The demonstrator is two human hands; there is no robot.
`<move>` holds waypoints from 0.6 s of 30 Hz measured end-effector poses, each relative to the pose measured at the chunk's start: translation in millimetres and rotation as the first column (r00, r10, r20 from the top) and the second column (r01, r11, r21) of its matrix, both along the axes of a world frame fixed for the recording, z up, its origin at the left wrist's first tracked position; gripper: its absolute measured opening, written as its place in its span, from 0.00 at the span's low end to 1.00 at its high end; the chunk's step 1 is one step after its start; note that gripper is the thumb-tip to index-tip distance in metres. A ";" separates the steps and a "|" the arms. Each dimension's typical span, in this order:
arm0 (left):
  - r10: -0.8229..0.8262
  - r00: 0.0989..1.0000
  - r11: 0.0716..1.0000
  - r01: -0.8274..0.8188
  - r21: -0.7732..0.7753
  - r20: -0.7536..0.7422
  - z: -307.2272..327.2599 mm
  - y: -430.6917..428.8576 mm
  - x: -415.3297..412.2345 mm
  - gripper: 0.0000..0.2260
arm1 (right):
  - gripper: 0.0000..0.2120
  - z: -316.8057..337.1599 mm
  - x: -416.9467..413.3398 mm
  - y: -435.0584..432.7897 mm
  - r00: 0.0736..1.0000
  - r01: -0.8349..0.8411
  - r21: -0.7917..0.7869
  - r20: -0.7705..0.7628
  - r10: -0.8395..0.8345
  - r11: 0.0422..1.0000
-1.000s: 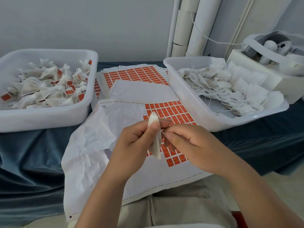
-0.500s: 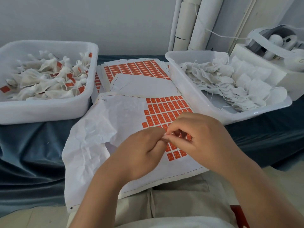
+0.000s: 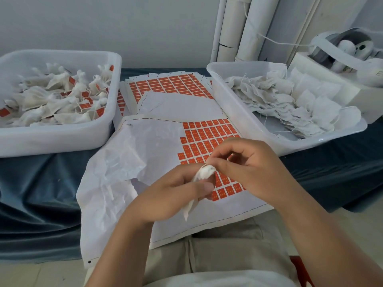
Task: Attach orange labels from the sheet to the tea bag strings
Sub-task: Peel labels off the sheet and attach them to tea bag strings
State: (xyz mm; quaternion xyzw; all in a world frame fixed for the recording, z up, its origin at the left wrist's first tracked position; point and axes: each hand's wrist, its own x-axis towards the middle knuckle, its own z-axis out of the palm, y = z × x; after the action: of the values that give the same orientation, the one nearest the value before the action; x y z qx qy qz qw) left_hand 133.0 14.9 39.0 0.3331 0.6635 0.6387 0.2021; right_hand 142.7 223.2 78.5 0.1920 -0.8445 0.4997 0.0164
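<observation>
Nearest: left hand [image 3: 176, 189] curled round tea bag [image 3: 204, 171], thumb across the front, bag's tail hanging out below the fist. Held up off the sheet, presumably to present the top end to the other hand.

Right hand [image 3: 248, 166] just beyond, touching at the bag's top. Thumb and forefinger pinched together there, other fingers loosely curled. Pinching the bag's top end or its string; too small to tell which, string not visible. Possible speck of orange inside the curl, not certain.

Directly under both hands: label sheet [image 3: 217, 212], laid partly over the lap and partly on blue cloth [image 3: 37, 193], so a peel is a short reach. Orange labels [image 3: 207, 135] only in a block under and just beyond the right hand. Left of the left hand, bare backing and crumpled liner [image 3: 116, 162].

Further out: tub of labelled bags [image 3: 62, 139] well left of the left hand, tub of unlabelled bags [image 3: 259, 129] beyond the right hand. Sensible flow, likely supply right, done left. Spare sheets [image 3: 165, 85] between the tubs, beyond the hands. White pipes [image 3: 250, 27] against the back wall.
</observation>
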 end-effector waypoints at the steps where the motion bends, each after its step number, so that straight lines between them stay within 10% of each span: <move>1: -0.009 0.999 0.998 0.006 0.058 0.052 0.5 0.3 0.1 0.09 | 0.01 -0.5 0.2 -0.9 1.000 0.013 -0.017 -0.023 -0.013 1.000; 13: -0.112 0.955 0.963 0.036 0.266 0.276 -1.2 3.9 -4.5 0.10 | 0.04 2.9 5.5 -2.7 0.811 0.114 0.308 -0.578 0.090 0.945; 18: -0.193 0.912 0.922 0.042 0.385 0.361 -0.3 4.1 -4.4 0.09 | 0.07 7.9 10.2 -6.0 0.984 -0.057 0.072 -0.164 0.068 0.996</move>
State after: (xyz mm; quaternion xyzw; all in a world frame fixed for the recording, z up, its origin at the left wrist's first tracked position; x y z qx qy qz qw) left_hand 128.6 19.0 38.7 0.2704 0.4557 0.7920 0.3033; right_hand 152.9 217.2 86.3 0.2599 -0.8500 0.4535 0.0649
